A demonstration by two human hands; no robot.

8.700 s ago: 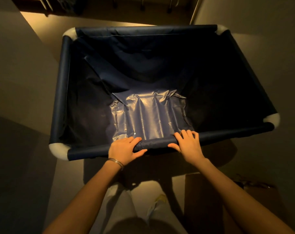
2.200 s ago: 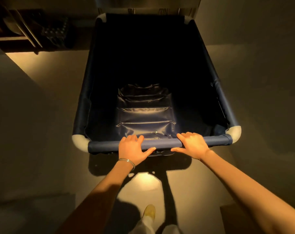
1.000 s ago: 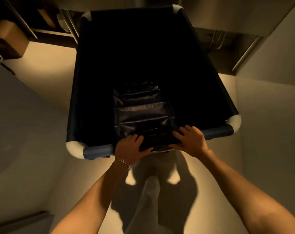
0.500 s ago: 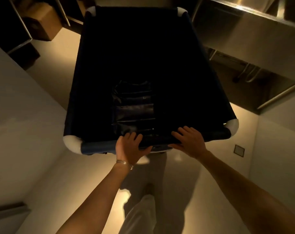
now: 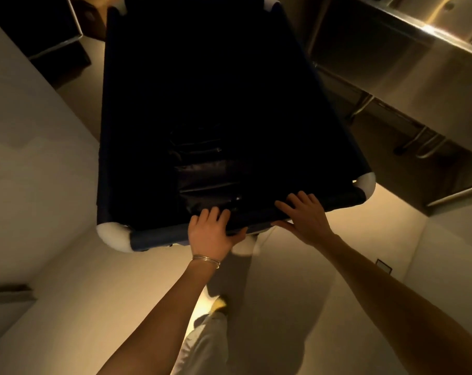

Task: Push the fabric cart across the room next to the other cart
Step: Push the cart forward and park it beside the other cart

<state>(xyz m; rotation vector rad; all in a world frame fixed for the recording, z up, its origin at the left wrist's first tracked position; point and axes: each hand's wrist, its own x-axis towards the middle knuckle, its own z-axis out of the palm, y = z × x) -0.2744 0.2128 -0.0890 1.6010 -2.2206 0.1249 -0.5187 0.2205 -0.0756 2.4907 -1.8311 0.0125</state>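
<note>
A dark blue fabric cart (image 5: 159, 235) with white corner caps fills the middle of the view, its inside almost black with a crumpled liner at the bottom. My left hand (image 5: 212, 234), a thin bracelet on its wrist, grips the near rail left of centre. My right hand (image 5: 305, 215) rests on the same rail further right, fingers curled over the top. No second cart is in sight.
A steel counter (image 5: 408, 58) with pipes underneath runs along the right, close to the cart's right side. A pale wall (image 5: 32, 147) stands on the left. Dark shelving (image 5: 53, 33) and a cardboard box sit at the far left. My leg and shoe (image 5: 218, 307) show below.
The cart has rolled forward through the room and turned slightly, and the steel counter has come closer on the right. Both hands stay on the near rail.
</note>
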